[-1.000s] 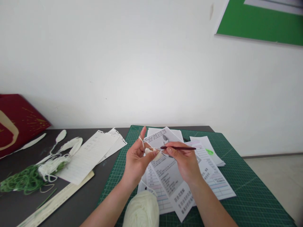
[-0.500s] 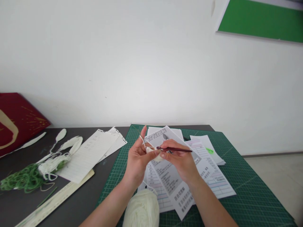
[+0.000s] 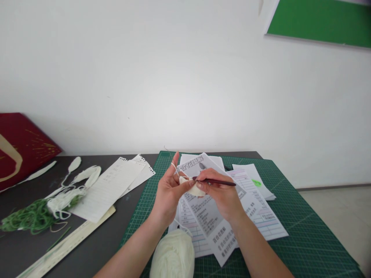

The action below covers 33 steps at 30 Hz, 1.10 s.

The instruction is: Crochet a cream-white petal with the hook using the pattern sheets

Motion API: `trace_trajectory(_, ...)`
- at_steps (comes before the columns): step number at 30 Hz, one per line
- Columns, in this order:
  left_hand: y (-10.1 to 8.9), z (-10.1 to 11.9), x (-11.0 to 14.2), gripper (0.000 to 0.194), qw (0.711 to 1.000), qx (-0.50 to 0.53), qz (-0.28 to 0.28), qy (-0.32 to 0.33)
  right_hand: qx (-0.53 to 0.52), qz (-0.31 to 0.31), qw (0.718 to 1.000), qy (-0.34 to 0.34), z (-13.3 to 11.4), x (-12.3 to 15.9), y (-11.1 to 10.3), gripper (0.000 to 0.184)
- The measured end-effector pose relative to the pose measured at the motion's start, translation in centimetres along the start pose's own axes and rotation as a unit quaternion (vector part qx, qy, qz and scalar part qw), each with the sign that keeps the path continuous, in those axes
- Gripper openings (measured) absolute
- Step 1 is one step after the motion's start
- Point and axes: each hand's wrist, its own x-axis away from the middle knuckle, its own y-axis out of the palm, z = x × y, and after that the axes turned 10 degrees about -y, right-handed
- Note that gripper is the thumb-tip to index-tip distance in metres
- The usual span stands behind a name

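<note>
A small cream crochet piece [image 3: 197,190] is pinched by my left hand [image 3: 170,191], whose raised index finger has the yarn looped over it. My right hand [image 3: 222,193] grips a dark red crochet hook [image 3: 216,181] like a pen, its tip at the top edge of the piece. Thumb and fingers of both hands meet at the piece and partly cover it. Below them stands a ball of cream yarn [image 3: 173,255], with a strand running up toward my left hand.
Printed sheets [image 3: 214,227] lie on a green cutting mat [image 3: 307,231]. Left of it are handwritten pages [image 3: 107,189], a ruler [image 3: 72,241], green yarn [image 3: 29,218], white crocheted petals [image 3: 87,174] and a red bag [image 3: 23,150]. A white wall rises behind the table.
The crochet piece shows slightly more between my hands, and the hook has shifted a little. Both hands keep their hold in nearly the same place.
</note>
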Motion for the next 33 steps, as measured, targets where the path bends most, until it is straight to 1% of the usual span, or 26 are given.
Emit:
trace_trajectory(3,-0.22,0.21,-0.25,0.091,1.0,-0.006,-0.012,-0.005,0.001,0.024,1.0,0.001,0.02,-0.12,0.07,0.007)
trace_trajectory(8,-0.44,0.08,-0.61,0.087,1.0,-0.018,-0.015,-0.001,-0.018,0.055,0.998,0.029,0.35,-0.07,0.03,0.011)
trace_trajectory(11,-0.39,0.01,-0.7,0.09,1.0,-0.021,-0.007,0.003,-0.033,0.071,0.996,0.041,0.8,-0.03,-0.01,0.015)
trace_trajectory(15,-0.29,0.09,-0.85,0.092,1.0,-0.012,-0.006,0.0,-0.031,0.082,0.996,0.031,0.93,0.03,0.14,0.014)
trace_trajectory(18,-0.24,0.15,-1.0,0.091,1.0,0.008,0.002,0.004,-0.02,0.068,0.997,0.022,0.48,0.02,0.33,0.012)
trace_trajectory(22,-0.17,0.12,-1.01,0.095,0.999,0.038,0.025,0.005,-0.009,0.039,0.999,0.014,0.07,-0.1,0.33,0.008)
trace_trajectory(25,-0.13,0.04,-0.89,0.096,0.998,0.047,0.029,0.007,-0.008,0.028,1.0,0.01,0.34,-0.17,0.11,0.011)
trace_trajectory(29,-0.06,-0.03,-0.88,0.094,0.998,0.046,0.033,0.013,-0.014,0.009,1.0,0.022,0.79,-0.28,-0.21,0.017)
trace_trajectory(33,-0.02,-0.07,-0.98,0.094,0.999,0.04,0.03,0.014,-0.012,-0.005,1.0,0.025,0.69,-0.46,-0.33,0.015)
